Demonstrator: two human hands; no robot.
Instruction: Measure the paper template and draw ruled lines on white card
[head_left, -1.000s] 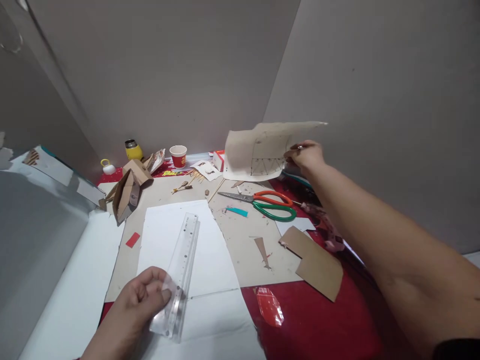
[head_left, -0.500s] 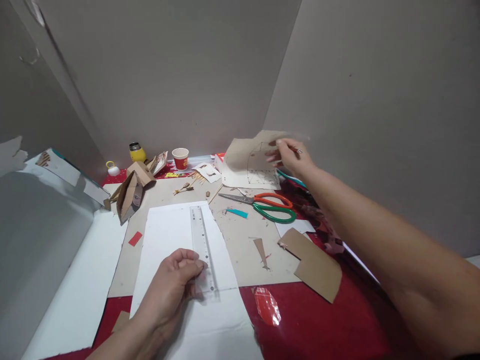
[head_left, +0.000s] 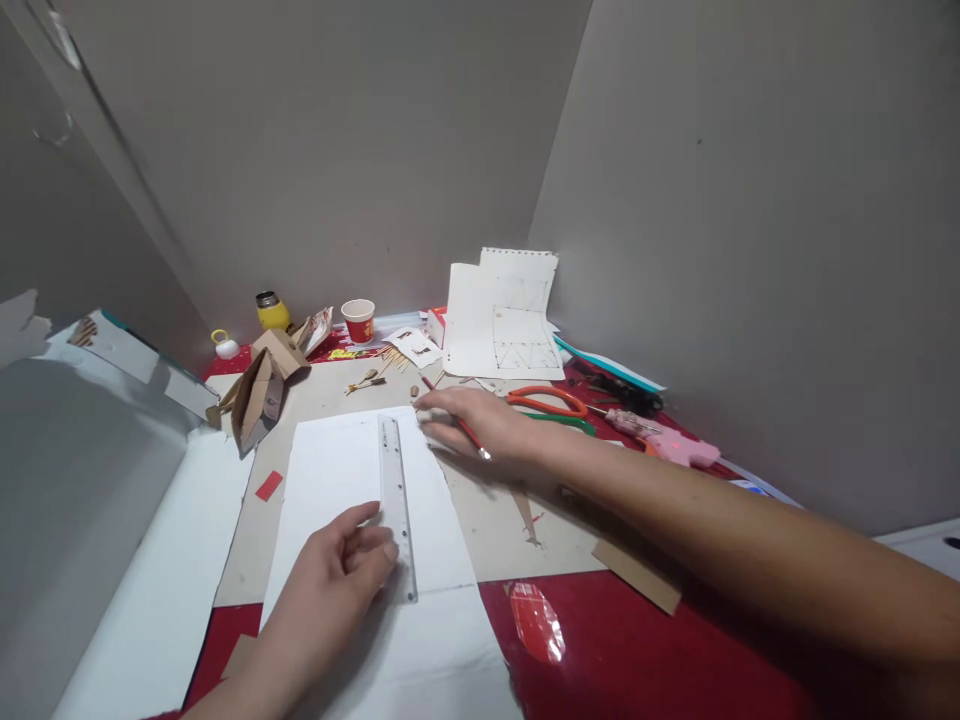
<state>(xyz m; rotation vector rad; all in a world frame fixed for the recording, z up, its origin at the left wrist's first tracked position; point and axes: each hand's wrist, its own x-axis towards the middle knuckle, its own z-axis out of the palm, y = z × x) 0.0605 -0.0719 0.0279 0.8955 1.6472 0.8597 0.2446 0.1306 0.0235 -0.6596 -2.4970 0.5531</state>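
My left hand (head_left: 349, 560) is at the lower left edge of a clear plastic ruler (head_left: 396, 480), with bent fingers and thumb on it. The ruler lies lengthwise on a white sheet (head_left: 337, 460). In my right hand (head_left: 480, 425) is a slim dark red pencil (head_left: 469, 432), its tip end pointing away and its pale end near the wrist. That hand hovers by the sheet's upper right edge, close to the ruler's far end. Beneath the right wrist, orange-and-green scissor handles (head_left: 551, 400) show; the blades are hidden.
Drawn paper sheets (head_left: 517, 320) lean at the back wall. A pink glue gun (head_left: 679, 445) lies right. Further back are a paper cup (head_left: 358, 322), a yellow bottle (head_left: 272, 312) and folded cardboard (head_left: 262, 395). A white board structure (head_left: 112, 540) stands left.
My right hand has come from the drawn sheets at the back down to the white sheet beside the ruler, still with the pencil. The ruler and left fingers have shifted slightly left.
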